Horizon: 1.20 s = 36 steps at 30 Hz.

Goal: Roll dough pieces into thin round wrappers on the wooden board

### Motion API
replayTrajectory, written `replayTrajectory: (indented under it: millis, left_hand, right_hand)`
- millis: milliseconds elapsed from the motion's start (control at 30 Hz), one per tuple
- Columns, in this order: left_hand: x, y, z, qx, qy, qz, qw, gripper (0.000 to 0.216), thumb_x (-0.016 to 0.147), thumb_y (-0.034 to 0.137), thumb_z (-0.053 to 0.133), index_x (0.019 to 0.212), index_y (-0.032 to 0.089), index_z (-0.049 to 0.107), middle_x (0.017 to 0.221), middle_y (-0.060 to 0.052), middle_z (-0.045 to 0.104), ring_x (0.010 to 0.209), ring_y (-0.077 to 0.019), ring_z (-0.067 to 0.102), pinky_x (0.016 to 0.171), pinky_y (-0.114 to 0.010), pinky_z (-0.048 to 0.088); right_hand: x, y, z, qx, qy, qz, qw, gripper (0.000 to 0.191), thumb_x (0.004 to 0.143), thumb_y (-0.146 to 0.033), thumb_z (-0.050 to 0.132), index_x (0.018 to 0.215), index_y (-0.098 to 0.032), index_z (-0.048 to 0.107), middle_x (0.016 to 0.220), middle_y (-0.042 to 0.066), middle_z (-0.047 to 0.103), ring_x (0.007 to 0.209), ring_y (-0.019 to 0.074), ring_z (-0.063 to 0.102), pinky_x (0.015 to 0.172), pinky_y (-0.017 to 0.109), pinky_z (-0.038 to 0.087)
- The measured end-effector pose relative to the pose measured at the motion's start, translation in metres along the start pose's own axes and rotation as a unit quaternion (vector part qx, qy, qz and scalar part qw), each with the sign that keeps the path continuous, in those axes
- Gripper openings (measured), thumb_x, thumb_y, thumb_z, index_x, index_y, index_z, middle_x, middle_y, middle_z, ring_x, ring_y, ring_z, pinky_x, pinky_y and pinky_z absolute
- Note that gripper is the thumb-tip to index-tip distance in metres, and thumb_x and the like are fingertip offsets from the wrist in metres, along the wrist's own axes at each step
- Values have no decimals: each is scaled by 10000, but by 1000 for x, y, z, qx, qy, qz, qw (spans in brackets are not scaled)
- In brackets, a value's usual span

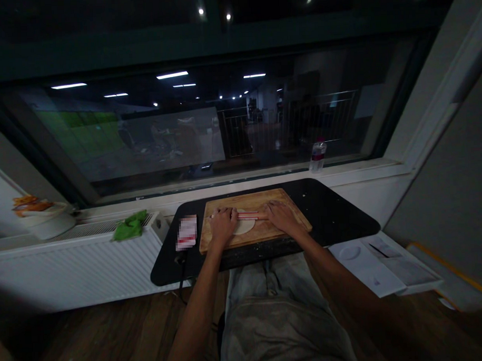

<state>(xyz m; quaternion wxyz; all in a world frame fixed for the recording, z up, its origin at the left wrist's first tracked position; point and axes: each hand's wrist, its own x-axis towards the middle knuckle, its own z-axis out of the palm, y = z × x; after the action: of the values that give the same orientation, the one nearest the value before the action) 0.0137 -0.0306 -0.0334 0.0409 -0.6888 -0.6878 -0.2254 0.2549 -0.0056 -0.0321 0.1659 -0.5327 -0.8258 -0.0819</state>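
A rolling pin (248, 216) lies crosswise over a flat, pale round of dough (245, 227) on a wooden cutting board (235, 244). Its middle has a light section with red lines. My left hand (223, 224) is closed over the pin's left end, fingers curled on top. At the other end, my right hand (281, 217) grips the pin the same way. The palms and the pin's ends are hidden under the hands. Part of the dough is covered by the pin and the left hand.
The board rests on a black table (337, 214). A blurred pink-and-white item (186, 232) lies left of it. A green cloth (130, 225) hangs on the radiator (86, 270). A bottle (318, 155) stands on the windowsill. White boxes (382, 262) lie at the right.
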Motion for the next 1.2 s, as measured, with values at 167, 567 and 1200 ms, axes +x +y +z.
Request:
replayTrajectory:
  millis: [167,567,1200]
  left_hand:
    - [0,2,0,-7,-1,-26,1000,475,1126,427,399,1125,230,832,1307,-128,794,1284,-342,604,1077,-501,454]
    - [0,2,-1,-8,-11,-19,1000,487,1131,418,387,1106,217,830,1288,-130,796,1308,-348,607,1085,-505,477]
    - [0,-1,0,-10,-15,6,1000,474,1138,385,391,1080,214,829,1274,-116,802,1286,-315,613,1088,-446,474]
  right_hand:
    - [-11,-6,-1,17,14,8,1000,426,1145,-212,370,1293,-147,765,1370,155,775,1341,267,686,1210,383,467]
    - [-45,-27,-2,71,64,46,994,429,1181,-323,363,1292,-187,755,1355,124,775,1308,240,692,1160,352,493]
    - [-82,-54,-6,87,107,22,990,482,1159,-334,374,1520,-166,647,1485,152,702,1379,314,629,1209,470,483]
